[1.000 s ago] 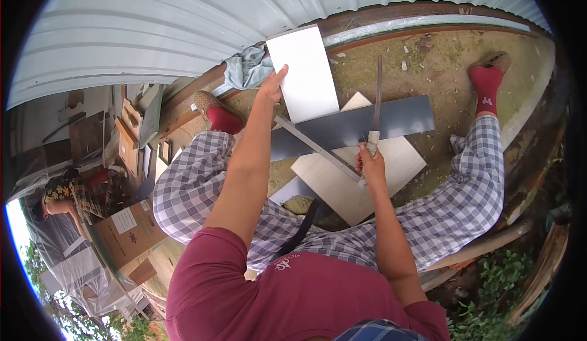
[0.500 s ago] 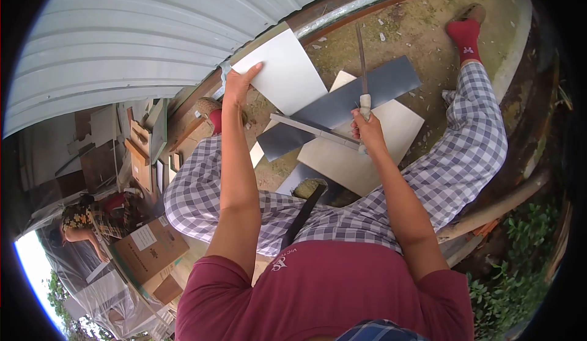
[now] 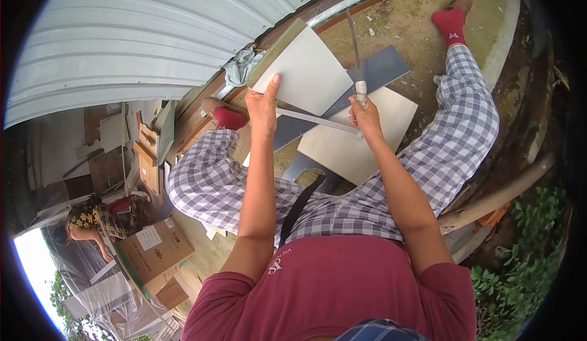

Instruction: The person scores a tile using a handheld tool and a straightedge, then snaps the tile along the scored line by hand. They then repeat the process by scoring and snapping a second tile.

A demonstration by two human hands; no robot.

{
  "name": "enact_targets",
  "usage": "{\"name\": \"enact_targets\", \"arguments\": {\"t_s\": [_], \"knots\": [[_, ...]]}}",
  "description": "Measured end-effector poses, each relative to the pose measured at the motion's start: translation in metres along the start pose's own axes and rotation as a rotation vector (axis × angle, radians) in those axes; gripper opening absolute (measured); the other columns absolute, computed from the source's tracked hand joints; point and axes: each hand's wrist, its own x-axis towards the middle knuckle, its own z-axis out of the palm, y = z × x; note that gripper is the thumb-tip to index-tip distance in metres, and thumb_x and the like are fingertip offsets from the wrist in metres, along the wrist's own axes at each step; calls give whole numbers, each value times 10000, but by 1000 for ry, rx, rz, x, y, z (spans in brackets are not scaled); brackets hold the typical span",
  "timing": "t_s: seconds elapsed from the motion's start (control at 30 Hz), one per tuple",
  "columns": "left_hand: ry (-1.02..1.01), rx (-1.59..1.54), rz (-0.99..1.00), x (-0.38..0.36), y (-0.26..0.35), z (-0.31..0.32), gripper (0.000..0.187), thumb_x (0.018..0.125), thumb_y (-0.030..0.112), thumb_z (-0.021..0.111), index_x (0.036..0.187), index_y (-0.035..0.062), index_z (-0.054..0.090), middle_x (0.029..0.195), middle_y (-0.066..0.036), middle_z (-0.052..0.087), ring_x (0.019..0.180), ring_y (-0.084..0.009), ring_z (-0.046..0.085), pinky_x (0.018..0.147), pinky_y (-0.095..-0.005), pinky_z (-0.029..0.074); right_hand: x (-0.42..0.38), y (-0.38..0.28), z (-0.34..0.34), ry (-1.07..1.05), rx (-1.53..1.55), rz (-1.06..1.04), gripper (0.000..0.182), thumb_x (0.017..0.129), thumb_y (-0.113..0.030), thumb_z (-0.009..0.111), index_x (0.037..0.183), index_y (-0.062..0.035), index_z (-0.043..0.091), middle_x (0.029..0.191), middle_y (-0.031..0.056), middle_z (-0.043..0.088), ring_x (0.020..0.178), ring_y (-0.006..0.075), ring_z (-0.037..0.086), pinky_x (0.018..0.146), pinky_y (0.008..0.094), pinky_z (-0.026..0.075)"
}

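Observation:
My left hand [image 3: 263, 106] grips the near left corner of a pale, white-faced panel [image 3: 312, 66], its thumb lying on the face. The panel is tilted, showing a greenish-brown edge strip. Closed round the pale handle [image 3: 361, 90] of a long, thin metal tool [image 3: 354, 44] is my right hand [image 3: 367, 118]; the tool's shaft points away from me. A narrow grey jointed strip [image 3: 318, 120] runs from beside the right wrist toward the left hand. Below lie a dark grey panel [image 3: 388, 69] and a cream panel [image 3: 348, 148], overlapping on the ground between my legs.
Corrugated metal sheeting [image 3: 153, 29] rises at the upper left, with a crumpled cloth [image 3: 241, 67] at its foot. Boards [image 3: 150, 145] and a cardboard box [image 3: 153, 249] stand at left, where another person [image 3: 107, 216] bends over. Logs [image 3: 495, 200] and plants [image 3: 520, 255] lie right.
My left hand has moved right and slightly down with the panel, now tilted more so its edge shows. The panel covers more of the dark one. The view has shifted a little.

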Motion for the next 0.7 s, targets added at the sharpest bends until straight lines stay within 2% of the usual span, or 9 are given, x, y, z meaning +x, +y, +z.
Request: {"name": "enact_targets", "arguments": {"t_s": [0.17, 0.23, 0.3, 0.4, 0.43, 0.5, 0.53, 0.6, 0.7], "knots": [[-44, 2, -30, -19, 19, -12, 350, 847, 177, 730, 1131, 5, 620, 1007, -52, 659, 913, -103, 579, 811, -257, 454, -21, -12, -10, 13, -180, -59, 279, 933, -332, 562, 1063, -89, 601, 674, 6, 547, 537, 92, 521, 497, 258, 457], [-75, 419, -68, -24, 50, -14, 344, 837, 146, 728, 1135, 16, 615, 949, -19, 657, 875, -72, 568, 751, -248, 455, -32, -15, -11, -4, -288, -108, 292, 932, -339, 561, 1069, -84, 599, 656, 17, 551, 524, 101, 522, 486, 271, 455], [-113, 461, 63, -26, 56, -14, 366, 823, 122, 717, 1156, 26, 599, 948, -68, 658, 857, -127, 592, 733, -282, 467, -44, -17, -9, 22, -451, -282, 357, 927, -341, 536, 1099, -30, 574, 742, 210, 642, 705, 379, 650, 649, 434, 491], [-161, 795, 277, -36, 72, -9, 388, 824, 132, 685, 1182, 32, 574, 1071, -216, 610, 920, -358, 604, 797, -403, 474, -74, -33, -5, 53, -539, -326, 348, 932, -327, 529, 1111, -31, 571, 783, 237, 649, 791, 459, 625, 688, 468, 478], [-158, 781, 278, -36, 75, -6, 388, 824, 132, 685, 1182, 32, 574, 1071, -216, 610, 920, -358, 604, 797, -403, 474, -83, -36, -8, 61, -551, -330, 348, 932, -327, 529, 1111, -31, 571, 783, 237, 649, 791, 459, 625, 688, 468, 478], [-103, 814, 269, -36, 78, -1, 389, 825, 152, 696, 1172, 27, 571, 1013, -207, 635, 893, -362, 620, 771, -424, 472, -97, -41, -15, 47, -637, -337, 293, 935, -318, 555, 1044, -50, 595, 716, 152, 607, 666, 289, 615, 669, 398, 471], [-103, 802, 270, -34, 79, 0, 389, 825, 152, 696, 1172, 27, 571, 1013, -207, 635, 893, -362, 620, 771, -424, 472, -103, -45, -21, 56, -646, -340, 293, 935, -318, 555, 1044, -50, 595, 716, 152, 607, 666, 289, 615, 669, 398, 471], [-166, 778, 90, -28, 77, 2, 363, 819, 166, 710, 1124, 11, 590, 895, -206, 647, 792, -336, 632, 717, -402, 478, -111, -57, -35, -23, -674, -322, 347, 944, -316, 528, 1099, -8, 568, 717, 226, 617, 704, 415, 622, 652, 458, 465], [-136, 635, 56, -38, 81, -12, 315, 824, 172, 709, 1073, 3, 614, 808, -198, 645, 704, -302, 622, 672, -377, 475, -118, -89, -49, 22, -717, -416, 331, 940, -305, 547, 1080, -6, 575, 666, 218, 588, 651, 392, 610, 613, 435, 452]]}}
